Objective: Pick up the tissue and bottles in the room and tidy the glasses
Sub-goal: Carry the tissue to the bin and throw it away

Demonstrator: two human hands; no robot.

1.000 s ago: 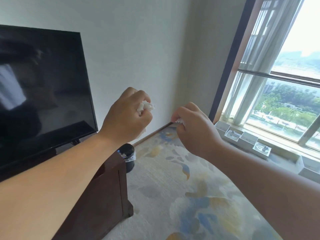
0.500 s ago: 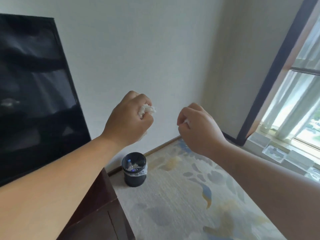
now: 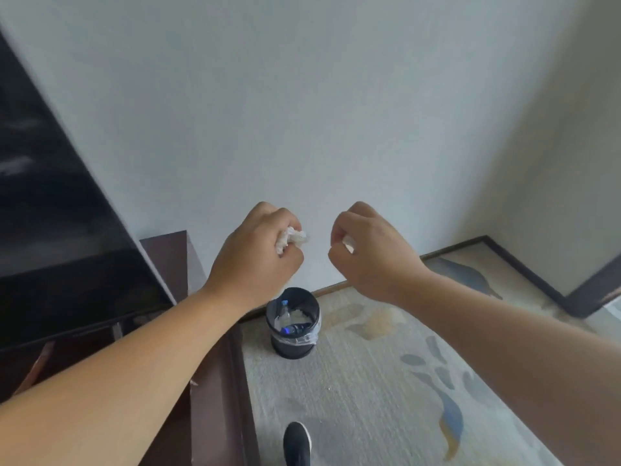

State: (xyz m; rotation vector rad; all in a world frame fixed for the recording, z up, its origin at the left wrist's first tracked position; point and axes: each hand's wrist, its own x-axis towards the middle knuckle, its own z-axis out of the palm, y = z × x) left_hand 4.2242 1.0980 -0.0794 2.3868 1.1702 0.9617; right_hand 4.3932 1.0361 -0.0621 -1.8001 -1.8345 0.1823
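My left hand (image 3: pixel 255 253) grips a crumpled white tissue (image 3: pixel 291 239) that sticks out between thumb and fingers. My right hand (image 3: pixel 373 253) is curled round a second white tissue (image 3: pixel 349 243), of which only a small corner shows. Both hands are held up side by side, above and slightly behind a small black waste bin (image 3: pixel 292 344) on the floor by the wall. The bin has a clear liner and holds a plastic bottle (image 3: pixel 285 311) with a blue cap and some white tissue. No glasses are in view.
A dark wooden TV cabinet (image 3: pixel 208 381) stands to the left with a black TV screen (image 3: pixel 57 230) on it. A patterned pale carpet (image 3: pixel 386 381) covers the floor. My black shoe (image 3: pixel 297 442) is at the bottom edge. A dark door frame (image 3: pixel 591 297) is at far right.
The view has swung left and down, away from the window. The bin has come closer and now sits just below both hands, which keep hold of the tissues.
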